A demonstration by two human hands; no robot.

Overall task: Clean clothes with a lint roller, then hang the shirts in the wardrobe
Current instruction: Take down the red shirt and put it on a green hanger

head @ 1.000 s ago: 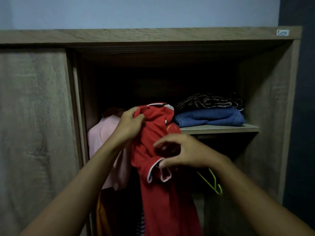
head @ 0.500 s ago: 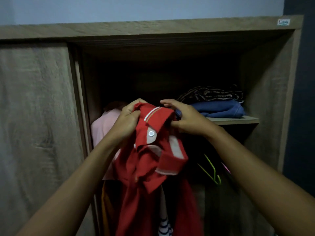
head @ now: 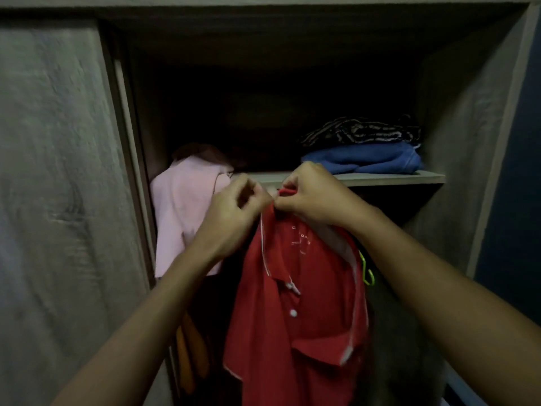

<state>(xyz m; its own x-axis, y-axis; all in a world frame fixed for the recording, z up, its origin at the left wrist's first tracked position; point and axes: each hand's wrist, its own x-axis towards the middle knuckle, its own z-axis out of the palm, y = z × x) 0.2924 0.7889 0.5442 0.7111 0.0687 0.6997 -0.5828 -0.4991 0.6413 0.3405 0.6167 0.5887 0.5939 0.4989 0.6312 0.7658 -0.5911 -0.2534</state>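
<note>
- The red shirt (head: 295,303) hangs in the open wardrobe (head: 480,159), just below the shelf (head: 389,178), beside a pink shirt (head: 187,212). Both hands meet at its collar: the left hand (head: 234,221) has its grip pinched together on the collar edge, the right hand (head: 313,194) has its grip closed on the fabric at the very top.
- No rail or hook shows in the dark behind the hands, so whether the shirt is truly hung cannot be told. If both grips let go too soon, it would likely drop.
- The collar looks bunched and the placket twisted; left so, the shirt may hang crooked or slide off one shoulder.
- A green hanger (head: 367,269) sits just behind the shirt's right side and could snag the sleeve.
- The folded blue garment (head: 366,159) on the shelf lies near the right knuckles; an upward lift could nudge it.
</note>
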